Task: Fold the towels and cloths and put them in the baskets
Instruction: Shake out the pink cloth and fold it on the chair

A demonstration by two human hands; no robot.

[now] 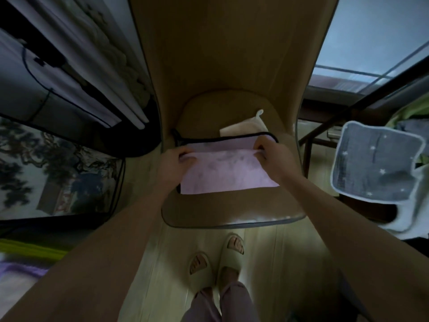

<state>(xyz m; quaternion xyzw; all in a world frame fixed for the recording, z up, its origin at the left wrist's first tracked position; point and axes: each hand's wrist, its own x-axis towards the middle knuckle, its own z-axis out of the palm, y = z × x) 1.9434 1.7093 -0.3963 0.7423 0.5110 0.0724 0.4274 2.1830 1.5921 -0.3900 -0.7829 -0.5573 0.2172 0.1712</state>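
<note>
A pink cloth with a black edge (222,173) lies on the seat of a tan chair (222,212). Its near half is folded over the far half, and a strip of the lower layer shows beyond the fold. My left hand (180,159) pinches the left corner of the folded layer. My right hand (271,151) pinches the right corner. A cream cloth (246,127), folded, lies on the seat just behind the pink one, partly hidden by it.
A grey cloth with white stars and a white border (376,161) hangs over a pile at the right. The chair back (227,43) rises behind the seat. Dark furniture stands at the left. My feet in slippers (218,256) stand on a pale wooden floor.
</note>
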